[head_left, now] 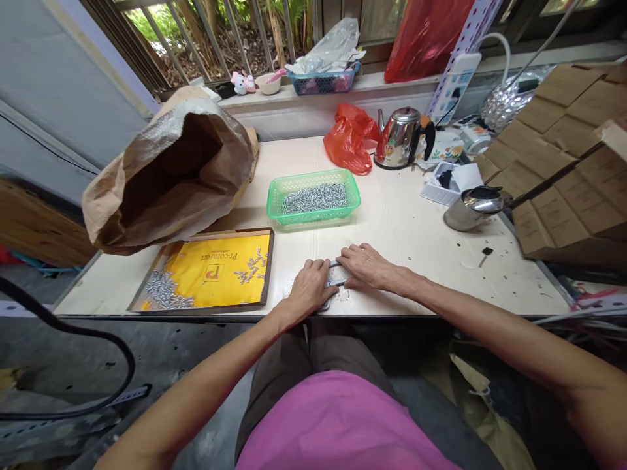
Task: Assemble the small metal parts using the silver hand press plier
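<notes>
Near the table's front edge, a small grey metal frame-like piece [336, 282] lies between my two hands; its exact kind is not clear. My left hand [308, 286] is closed on its left side, with the fingers bent over it. From the right, my right hand [366, 266] grips the other side, thumb low and fingers at the top. Both palms face down, so much of the piece is hidden. Just beyond my hands stands a green plastic basket [313, 220] of small silvery screws [316, 198]. More screws [166, 290] lie in a shallow yellow-lined tray [208, 261] on the left.
A large open paper sack [230, 170] leans over the table's left side. Toward the back are a red plastic bag [349, 140] and a steel kettle [400, 138]. A metal jug [470, 207] and stacked cardboard boxes [563, 156] stand to the right.
</notes>
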